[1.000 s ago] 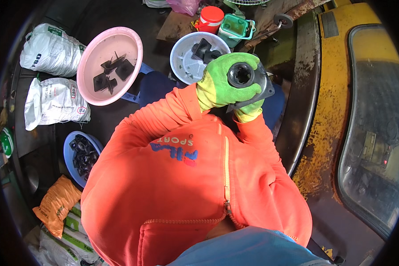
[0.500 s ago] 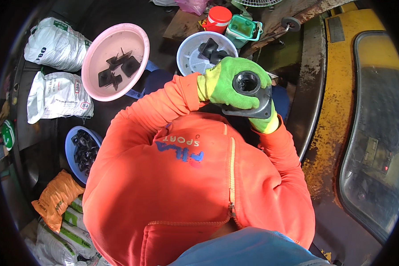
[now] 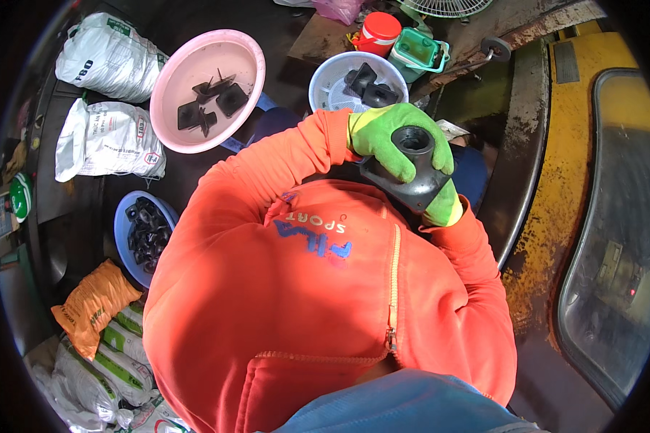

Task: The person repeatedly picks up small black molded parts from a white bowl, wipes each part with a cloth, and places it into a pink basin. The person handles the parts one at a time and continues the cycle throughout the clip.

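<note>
Both of my hands wear bright green gloves with yellow cuffs and are together on one black plastic flanged part. The part (image 3: 420,189) has a round, hollow neck facing up and a wide squarish flange with rounded corners, now tilted. My left hand (image 3: 384,137) is closed round the neck, its fingers reaching over the far side and the thumb lying along the near side. My right hand (image 3: 444,205) holds the part from below at the flange's right corner; most of its fingers are hidden behind the part.
Beyond my hands stands a pale blue basket (image 3: 323,88) with several black parts. A pink basin (image 3: 167,133) holds more; a blue basin (image 3: 125,252) is filled with small dark pieces. White sacks (image 3: 108,61), an orange sack (image 3: 94,307), a red-lidded jug (image 3: 380,32) and a rusty yellow machine (image 3: 556,180) surround me.
The black part has tipped, so its flange now slopes down to the right and shows more of its side. My left hand has shifted with it. The whole view has moved slightly.
</note>
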`<action>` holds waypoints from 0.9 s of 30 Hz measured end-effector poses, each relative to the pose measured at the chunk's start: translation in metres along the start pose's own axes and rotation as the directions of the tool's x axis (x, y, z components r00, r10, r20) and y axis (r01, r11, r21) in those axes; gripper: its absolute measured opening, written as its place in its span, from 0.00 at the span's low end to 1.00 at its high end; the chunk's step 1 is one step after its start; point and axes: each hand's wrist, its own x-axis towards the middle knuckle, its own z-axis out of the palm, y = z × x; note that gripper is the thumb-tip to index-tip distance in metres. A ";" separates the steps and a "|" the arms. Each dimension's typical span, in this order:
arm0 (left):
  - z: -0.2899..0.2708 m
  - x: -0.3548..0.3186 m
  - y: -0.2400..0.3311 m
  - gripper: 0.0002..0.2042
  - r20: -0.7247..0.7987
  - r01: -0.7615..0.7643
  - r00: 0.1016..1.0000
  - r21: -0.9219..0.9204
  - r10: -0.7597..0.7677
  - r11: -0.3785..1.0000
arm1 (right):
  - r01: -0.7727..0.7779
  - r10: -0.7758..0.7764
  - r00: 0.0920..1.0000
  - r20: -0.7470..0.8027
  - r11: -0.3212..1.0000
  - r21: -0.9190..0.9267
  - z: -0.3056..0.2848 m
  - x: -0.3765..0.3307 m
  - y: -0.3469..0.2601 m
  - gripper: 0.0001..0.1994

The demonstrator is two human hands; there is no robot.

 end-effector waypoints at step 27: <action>0.018 0.013 0.008 0.21 -0.324 -0.037 0.905 0.587 0.276 0.809 | -0.034 0.020 0.966 -0.259 0.998 -0.047 -0.034 0.000 -0.028 0.24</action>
